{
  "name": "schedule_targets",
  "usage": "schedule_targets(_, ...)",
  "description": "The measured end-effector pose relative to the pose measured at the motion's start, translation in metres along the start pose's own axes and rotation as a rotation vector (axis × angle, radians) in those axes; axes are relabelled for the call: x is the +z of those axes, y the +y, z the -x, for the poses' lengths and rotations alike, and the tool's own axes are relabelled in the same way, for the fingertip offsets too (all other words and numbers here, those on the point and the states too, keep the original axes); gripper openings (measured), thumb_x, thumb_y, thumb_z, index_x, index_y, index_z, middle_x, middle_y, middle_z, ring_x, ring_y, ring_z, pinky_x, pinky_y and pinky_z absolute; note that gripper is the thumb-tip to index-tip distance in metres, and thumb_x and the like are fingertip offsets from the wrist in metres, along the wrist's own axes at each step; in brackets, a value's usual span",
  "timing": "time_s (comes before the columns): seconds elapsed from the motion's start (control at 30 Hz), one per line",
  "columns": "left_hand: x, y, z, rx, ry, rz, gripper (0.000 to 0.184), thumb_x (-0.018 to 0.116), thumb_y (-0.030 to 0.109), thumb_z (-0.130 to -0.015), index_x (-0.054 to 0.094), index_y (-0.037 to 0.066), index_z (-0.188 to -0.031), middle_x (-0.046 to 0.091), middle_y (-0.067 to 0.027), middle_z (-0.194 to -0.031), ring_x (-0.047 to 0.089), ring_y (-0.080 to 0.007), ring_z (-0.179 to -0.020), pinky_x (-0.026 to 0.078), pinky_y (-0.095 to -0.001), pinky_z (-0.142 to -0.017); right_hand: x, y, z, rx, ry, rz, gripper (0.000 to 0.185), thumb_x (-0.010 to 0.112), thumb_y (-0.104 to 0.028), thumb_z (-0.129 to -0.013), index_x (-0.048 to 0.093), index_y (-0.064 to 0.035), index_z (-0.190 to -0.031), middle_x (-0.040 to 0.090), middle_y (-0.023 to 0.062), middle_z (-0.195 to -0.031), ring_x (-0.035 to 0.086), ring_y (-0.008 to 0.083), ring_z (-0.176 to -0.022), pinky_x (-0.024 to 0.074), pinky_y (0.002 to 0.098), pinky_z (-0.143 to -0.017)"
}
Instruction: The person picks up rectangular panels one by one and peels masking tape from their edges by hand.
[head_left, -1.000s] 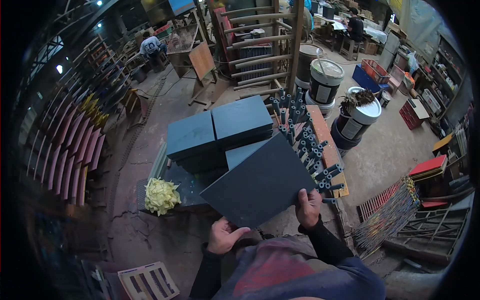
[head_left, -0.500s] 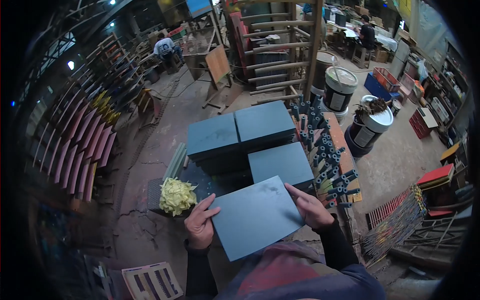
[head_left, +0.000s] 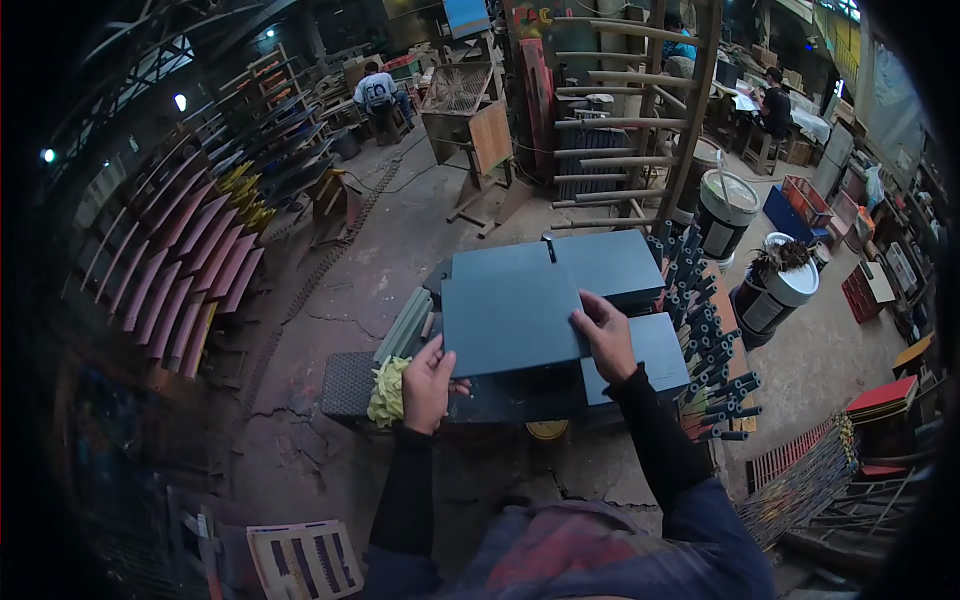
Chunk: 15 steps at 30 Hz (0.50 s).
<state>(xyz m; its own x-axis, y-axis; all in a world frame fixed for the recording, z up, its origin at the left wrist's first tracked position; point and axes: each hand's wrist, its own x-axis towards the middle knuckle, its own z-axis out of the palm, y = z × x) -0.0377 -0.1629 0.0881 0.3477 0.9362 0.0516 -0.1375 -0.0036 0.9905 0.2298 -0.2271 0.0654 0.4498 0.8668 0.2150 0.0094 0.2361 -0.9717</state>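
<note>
My left hand [head_left: 428,388] and my right hand [head_left: 607,338] grip a flat grey-blue rectangular board [head_left: 512,318] by its left and right edges. It is nearly level above the work surface, overlapping a pile of similar boards behind it; I cannot tell whether it touches them. Beside that pile, to the right, is another stack of boards [head_left: 610,258]. A lower stack [head_left: 650,352] sits close to my right forearm. Just left of my left hand lies a crumpled yellow cloth [head_left: 386,398].
Many dark tubes [head_left: 700,320] stick up along the right side. Paint buckets [head_left: 727,208] stand beyond them, near a wooden rack [head_left: 630,125]. Angled panels [head_left: 185,280] line the left. Two seated people, one a person in white [head_left: 378,92], are farther back.
Both hands have carried the board forward, away from my body, over the back-left pile. It has gone from tilted to nearly level. The camera view has shifted.
</note>
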Motion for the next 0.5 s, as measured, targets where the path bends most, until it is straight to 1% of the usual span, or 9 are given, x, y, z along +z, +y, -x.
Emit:
schedule_targets(0.07, -0.009, 0.007, -0.043, 0.045, -0.038, -0.043, 0.047, 0.051, 0.011, -0.095, 0.037, -0.008, -0.136, 0.065, -0.0127, -0.096, 0.06, -0.0117, -0.06, 0.05, -0.0215, -0.047, 0.005, -0.005, -0.044, -0.144, 0.005, 0.248, 0.05, 0.063, -0.023, -0.088, 0.051, 0.0055, -0.127, 0.059, 0.0214, -0.119, 0.059, 0.0249, -0.107, 0.0468, 0.0324, -0.092)
schedule_targets(0.1, -0.015, 0.01, -0.066, 0.045, -0.04, -0.04, 0.047, 0.051, 0.011, -0.095, 0.037, -0.008, -0.136, 0.065, -0.0127, -0.096, 0.06, -0.0117, -0.06, 0.05, -0.0215, -0.047, 0.005, -0.009, -0.062, -0.112, -0.022, 0.311, 0.052, 0.063, -0.023, -0.087, 0.049, 0.0061, -0.128, 0.058, 0.022, -0.121, 0.059, 0.0266, -0.107, 0.0471, 0.0327, -0.092)
schedule_targets(0.17, -0.027, 0.004, -0.102, -0.041, -0.034, -0.411, 0.063, 0.06, 0.027, -0.091, 0.035, -0.009, -0.136, 0.062, -0.021, -0.111, 0.066, -0.0242, -0.083, 0.055, -0.0299, -0.065, 0.002, 0.008, -0.088, -0.039, 0.093, 0.329, 0.049, 0.062, -0.023, -0.088, 0.051, 0.0047, -0.126, 0.058, 0.0214, -0.121, 0.059, 0.0277, -0.109, 0.0475, 0.0335, -0.091)
schedule_targets(0.2, -0.032, -0.011, -0.108, -0.039, -0.04, -0.41, 0.063, 0.06, 0.027, -0.091, 0.035, -0.009, -0.136, 0.062, -0.021, -0.111, 0.066, -0.0242, -0.083, 0.055, -0.0299, -0.065, -0.003, 0.009, -0.082, -0.04, 0.098, 0.331, 0.049, 0.062, -0.023, -0.088, 0.051, 0.0047, -0.126, 0.058, 0.0214, -0.121, 0.059, 0.0277, -0.109, 0.0475, 0.0335, -0.091)
schedule_targets(0.27, -0.037, -0.037, -0.118, 0.291, 0.012, -0.813, 0.085, 0.068, 0.043, -0.082, 0.031, -0.009, -0.139, 0.051, -0.0284, -0.127, 0.053, -0.0362, -0.117, 0.046, -0.0385, -0.093, -0.014, 0.008, -0.065, -0.173, 0.14, 0.373, 0.045, 0.062, -0.024, -0.089, 0.053, 0.0028, -0.124, 0.058, 0.0209, -0.12, 0.06, 0.0286, -0.108, 0.0479, 0.034, -0.091)
schedule_targets(0.3, -0.026, -0.024, -0.105, 0.235, -0.044, -0.786, 0.099, 0.072, 0.05, -0.074, 0.026, -0.007, -0.141, 0.039, -0.0313, -0.137, 0.035, -0.0399, -0.132, 0.031, -0.0414, -0.107, -0.018, 0.006, -0.049, -0.23, 0.162, 0.42, 0.037, 0.061, -0.02, -0.089, 0.056, 0.0022, -0.119, 0.061, 0.0184, -0.114, 0.061, 0.0257, -0.103, 0.0483, 0.0333, -0.09)
schedule_targets(0.37, -0.021, -0.038, -0.107, 0.263, -0.098, -0.962, 0.104, 0.076, 0.047, -0.071, 0.023, -0.005, -0.143, 0.035, -0.0313, -0.14, 0.037, -0.0408, -0.13, 0.033, -0.0423, -0.105, -0.025, 0.017, -0.015, -0.154, 0.172, 0.227, 0.029, 0.062, -0.014, -0.088, 0.059, 0.001, -0.113, 0.064, 0.0147, -0.106, 0.062, 0.021, -0.098, 0.0492, 0.0302, -0.087)
schedule_targets(0.43, -0.022, -0.059, -0.122, 0.322, -0.134, -0.969, 0.104, 0.081, 0.042, -0.066, 0.027, -0.005, -0.142, 0.033, -0.031, -0.141, 0.038, -0.0407, -0.13, 0.034, -0.0417, -0.106, -0.034, 0.015, 0.02, -0.211, 0.248, 0.425, 0.017, 0.062, -0.01, -0.088, 0.064, -0.0003, -0.102, 0.067, 0.0097, -0.092, 0.063, 0.0156, -0.087, 0.0509, 0.0265, -0.076)
schedule_targets(0.5, -0.016, -0.063, -0.129, 0.288, -0.134, -0.995, 0.095, 0.082, 0.036, -0.065, 0.035, -0.007, -0.137, 0.036, -0.0305, -0.14, 0.038, -0.0399, -0.129, 0.034, -0.0404, -0.105, -0.044, 0.02, 0.048, -0.074, 0.286, 0.272, 0.012, 0.063, -0.009, -0.087, 0.066, -0.0009, -0.095, 0.067, 0.0074, -0.082, 0.063, 0.0126, -0.075, 0.0504, 0.0244, -0.065)
